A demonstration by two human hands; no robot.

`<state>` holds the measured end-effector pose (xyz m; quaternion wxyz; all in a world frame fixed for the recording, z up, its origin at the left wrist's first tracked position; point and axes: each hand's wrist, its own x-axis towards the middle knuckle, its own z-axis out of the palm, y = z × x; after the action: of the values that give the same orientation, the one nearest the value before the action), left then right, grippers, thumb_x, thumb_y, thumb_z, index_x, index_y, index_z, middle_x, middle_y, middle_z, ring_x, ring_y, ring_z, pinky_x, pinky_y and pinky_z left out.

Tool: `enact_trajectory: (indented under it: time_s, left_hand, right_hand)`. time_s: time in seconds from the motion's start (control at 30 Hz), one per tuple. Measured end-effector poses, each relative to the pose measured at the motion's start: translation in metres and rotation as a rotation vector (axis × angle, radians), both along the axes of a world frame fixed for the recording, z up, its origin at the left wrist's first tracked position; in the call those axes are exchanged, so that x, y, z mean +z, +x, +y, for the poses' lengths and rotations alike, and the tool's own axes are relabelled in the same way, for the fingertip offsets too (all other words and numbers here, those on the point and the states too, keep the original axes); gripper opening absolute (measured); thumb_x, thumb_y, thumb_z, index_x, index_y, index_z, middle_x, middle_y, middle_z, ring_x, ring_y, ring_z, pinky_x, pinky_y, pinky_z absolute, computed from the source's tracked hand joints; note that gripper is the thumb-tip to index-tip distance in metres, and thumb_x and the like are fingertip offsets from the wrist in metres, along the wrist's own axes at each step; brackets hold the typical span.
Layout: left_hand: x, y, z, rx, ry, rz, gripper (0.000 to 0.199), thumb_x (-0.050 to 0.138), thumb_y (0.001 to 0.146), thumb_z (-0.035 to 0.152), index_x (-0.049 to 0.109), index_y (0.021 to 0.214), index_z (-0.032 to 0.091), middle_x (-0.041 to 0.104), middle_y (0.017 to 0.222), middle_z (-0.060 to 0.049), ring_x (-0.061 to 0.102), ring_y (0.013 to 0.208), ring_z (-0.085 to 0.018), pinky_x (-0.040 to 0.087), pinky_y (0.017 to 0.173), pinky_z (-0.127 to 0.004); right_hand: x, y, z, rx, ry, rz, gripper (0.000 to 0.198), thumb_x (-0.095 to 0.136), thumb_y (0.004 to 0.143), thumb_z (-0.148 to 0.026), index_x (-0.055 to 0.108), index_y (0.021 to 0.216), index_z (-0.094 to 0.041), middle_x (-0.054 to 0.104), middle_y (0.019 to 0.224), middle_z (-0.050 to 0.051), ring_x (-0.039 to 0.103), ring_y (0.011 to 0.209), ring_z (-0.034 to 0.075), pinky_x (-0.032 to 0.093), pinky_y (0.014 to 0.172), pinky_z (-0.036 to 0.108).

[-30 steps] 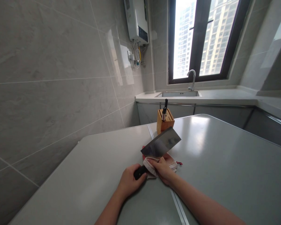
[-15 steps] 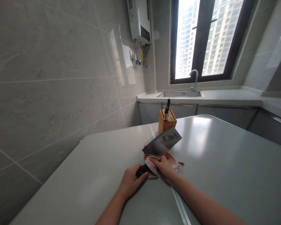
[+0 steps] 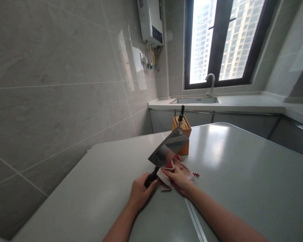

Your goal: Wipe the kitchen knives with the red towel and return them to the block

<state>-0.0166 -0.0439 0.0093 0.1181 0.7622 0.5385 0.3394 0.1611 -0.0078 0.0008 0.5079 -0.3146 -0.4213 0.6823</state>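
Note:
My left hand (image 3: 140,190) is closed around the black handle of a cleaver (image 3: 168,147). The broad steel blade is tilted up to the right, and its far end overlaps the knife block in my view. In my right hand (image 3: 178,179) is a bunched pinkish-white cloth (image 3: 166,179) with red patches and a red loop, pinched beside the cleaver's handle end. Part of the cloth hangs down towards the table. Whether the cloth touches the blade's lower edge, I cannot tell.
Behind the blade stands a wooden knife block (image 3: 183,147) with black-handled knives (image 3: 181,116) in it. The pale table (image 3: 111,174) has a metal seam running through it. Beyond are a counter with a sink (image 3: 192,101), a faucet (image 3: 211,84) and a window. A water heater (image 3: 153,23) hangs on the wall.
The cleaver has shifted left and turned steeper, baring more of its handle and the knife block. My right hand with the cloth stays nearly in place.

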Motion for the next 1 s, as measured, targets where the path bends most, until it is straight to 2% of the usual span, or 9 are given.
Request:
enact_trajectory:
  time_s: [0.17,0.47,0.63,0.77,0.83,1.0]
  left_hand:
    - [-0.0025,-0.001,0.0004,0.017,0.028,-0.032,0.027,0.046,0.084,0.041,0.053,0.073,0.017,0.053,0.065,0.001,0.049,0.061,-0.013,0.037,0.058,-0.022]
    - [-0.0031,-0.0011,0.0018,0.056,0.03,-0.063,0.028,0.045,0.084,0.041,0.055,0.074,0.017,0.054,0.064,0.001,0.05,0.061,-0.013,0.036,0.057,-0.022]
    - [-0.0011,0.0006,0.0001,-0.007,-0.001,-0.009,0.026,0.048,0.083,0.04,0.056,0.074,0.017,0.057,0.065,0.0,0.05,0.06,-0.014,0.036,0.056,-0.022]
    - [0.0004,0.0021,-0.0015,-0.085,-0.022,0.043,0.024,0.05,0.081,0.04,0.058,0.075,0.018,0.059,0.066,-0.001,0.051,0.06,-0.014,0.036,0.056,-0.022]
    - [0.0009,0.0025,-0.0016,-0.103,-0.027,0.054,0.026,0.05,0.081,0.041,0.058,0.076,0.018,0.059,0.066,-0.001,0.052,0.06,-0.014,0.036,0.056,-0.022]
    - [0.0009,0.0022,-0.0011,-0.108,-0.035,0.074,0.028,0.049,0.082,0.043,0.056,0.072,0.017,0.057,0.064,0.0,0.051,0.059,-0.014,0.036,0.055,-0.022]
  right_hand:
    - [-0.001,0.001,0.0013,-0.006,-0.029,0.048,0.031,0.074,0.061,-0.03,0.063,0.086,-0.014,0.069,0.082,0.005,0.063,0.075,0.018,0.049,0.075,0.032]
    - [0.0009,0.0014,0.0022,-0.004,-0.045,0.1,0.029,0.076,0.059,-0.029,0.063,0.08,-0.015,0.067,0.075,0.004,0.062,0.069,0.016,0.049,0.07,0.03]
    - [0.0041,0.0012,-0.0024,0.034,0.033,-0.019,0.036,0.076,0.057,-0.029,0.063,0.089,-0.018,0.068,0.078,0.002,0.062,0.071,0.017,0.048,0.066,0.029]
    - [0.0028,0.0015,-0.0049,0.027,0.055,-0.196,0.025,0.075,0.057,-0.03,0.066,0.076,-0.017,0.068,0.068,0.001,0.06,0.065,0.018,0.046,0.059,0.027]
    - [0.0015,0.0018,-0.0046,0.05,0.055,-0.196,0.024,0.074,0.058,-0.031,0.067,0.075,-0.016,0.068,0.067,0.002,0.06,0.062,0.017,0.045,0.058,0.027]
    - [0.0012,0.001,-0.0033,0.027,0.059,-0.1,0.027,0.074,0.059,-0.027,0.067,0.083,-0.016,0.069,0.077,0.003,0.06,0.067,0.016,0.045,0.063,0.027]
